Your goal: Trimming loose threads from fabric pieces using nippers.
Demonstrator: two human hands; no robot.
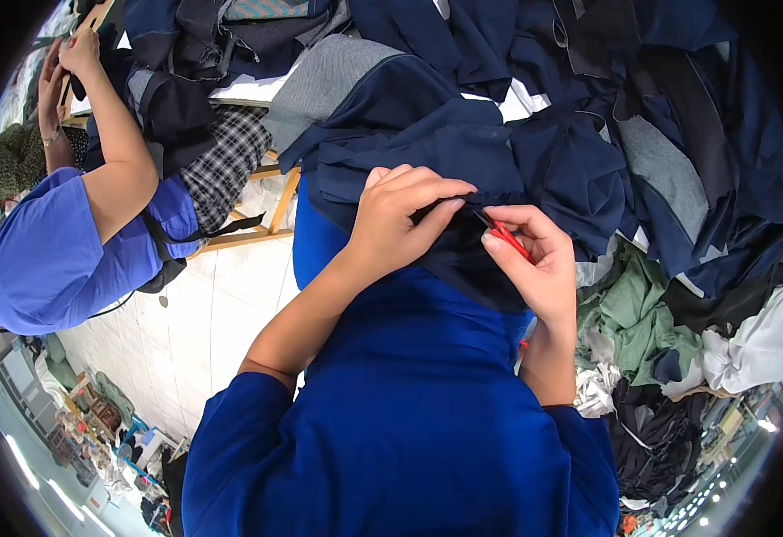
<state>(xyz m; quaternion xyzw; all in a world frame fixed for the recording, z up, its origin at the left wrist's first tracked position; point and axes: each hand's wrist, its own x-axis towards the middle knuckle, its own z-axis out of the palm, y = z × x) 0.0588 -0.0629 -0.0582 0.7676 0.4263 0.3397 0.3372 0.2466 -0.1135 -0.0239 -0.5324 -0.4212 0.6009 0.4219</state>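
Note:
Dark navy fabric (409, 148) lies bunched in front of me and hangs over my lap. My left hand (405, 210) pinches a fold of this cloth between thumb and forefinger. Close to its right, my right hand (535, 255) grips small red-handled thread snips (510, 240). Their dark tips point left, at the pinched fold, right beside my left fingertips. Whether the blades touch the cloth I cannot tell. A grey textured panel (333, 76) joins the navy cloth at its far left end.
More navy and black garment pieces (579, 170) cover the worktable. Green cloth (633, 313) and white cloth (754, 349) are heaped low on the right. At left, a co-worker in a purple top (60, 255) has both hands raised. A wooden frame (280, 201) stands between us.

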